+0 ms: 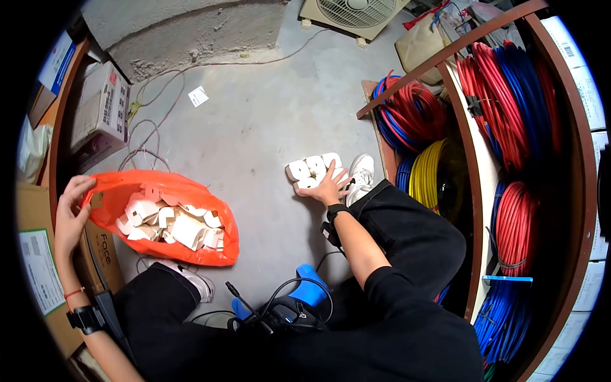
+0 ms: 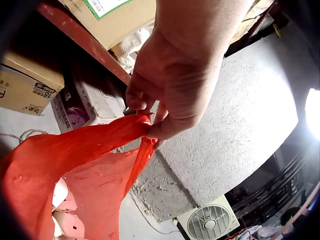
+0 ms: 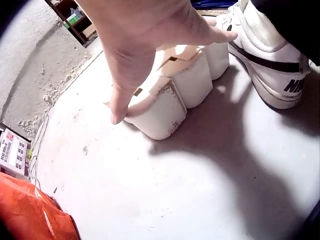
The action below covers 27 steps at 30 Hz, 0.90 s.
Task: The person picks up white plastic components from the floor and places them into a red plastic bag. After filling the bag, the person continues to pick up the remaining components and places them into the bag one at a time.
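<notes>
My left hand (image 1: 72, 213) pinches the rim of a red plastic bag (image 1: 223, 249) between thumb and fingers, as the left wrist view also shows. Inside the bag lies a heap of loose white pieces (image 1: 189, 230), some with small square holes. On the floor to the right, several white rounded blocks with small slots (image 3: 192, 82) stand close together in a cluster. Over their tops my right hand (image 1: 329, 188) lies with fingers spread, thumb at the near block's edge in the right wrist view. Its palm hides part of the cluster.
A white sneaker (image 1: 363, 172) stands beside the blocks. Coiled red, blue and yellow cables fill the shelf (image 1: 471, 191) at right. Cardboard boxes (image 1: 102, 108) line the left. A fan unit (image 1: 355, 14) sits at the back, and a thin cord (image 1: 254, 63) crosses the floor.
</notes>
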### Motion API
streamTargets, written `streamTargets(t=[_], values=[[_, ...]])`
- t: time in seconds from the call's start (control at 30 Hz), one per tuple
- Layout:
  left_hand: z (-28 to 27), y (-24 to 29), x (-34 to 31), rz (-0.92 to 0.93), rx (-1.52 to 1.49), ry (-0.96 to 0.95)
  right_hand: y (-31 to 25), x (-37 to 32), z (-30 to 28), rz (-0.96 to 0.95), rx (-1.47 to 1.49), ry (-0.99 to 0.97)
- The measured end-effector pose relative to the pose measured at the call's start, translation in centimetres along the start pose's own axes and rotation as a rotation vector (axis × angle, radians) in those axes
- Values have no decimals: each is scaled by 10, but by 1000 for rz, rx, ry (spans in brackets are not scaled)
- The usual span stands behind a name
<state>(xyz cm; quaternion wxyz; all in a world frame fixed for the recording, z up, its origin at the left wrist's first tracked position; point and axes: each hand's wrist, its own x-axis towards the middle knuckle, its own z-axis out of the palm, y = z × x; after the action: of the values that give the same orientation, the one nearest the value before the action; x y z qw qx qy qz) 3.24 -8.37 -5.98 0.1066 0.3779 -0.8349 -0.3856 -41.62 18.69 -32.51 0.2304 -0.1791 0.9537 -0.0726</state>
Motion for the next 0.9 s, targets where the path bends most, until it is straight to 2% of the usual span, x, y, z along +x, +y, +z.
streamTargets(t=[0.1,0.47,0.53,0.7,0.8,0.9], values=[[-2,1,-1,-57,24,-12,0,6,2,16,35,-21],[-3,-1,-3,-51,6,-18,3,9,-9,15,28,-95],[-3,1,-4,-64,0,-12,1,16,-24,-62,-119,-113],[-1,-1,-4,-47,-36,-9,10,51,-66,-563,-620,-170],[0,2,-4,-58,-17,-10,16,65,-69,-673,-660,-207],[0,3,-3,-69,-4,-3,24,71,-58,-676,-595,-223]])
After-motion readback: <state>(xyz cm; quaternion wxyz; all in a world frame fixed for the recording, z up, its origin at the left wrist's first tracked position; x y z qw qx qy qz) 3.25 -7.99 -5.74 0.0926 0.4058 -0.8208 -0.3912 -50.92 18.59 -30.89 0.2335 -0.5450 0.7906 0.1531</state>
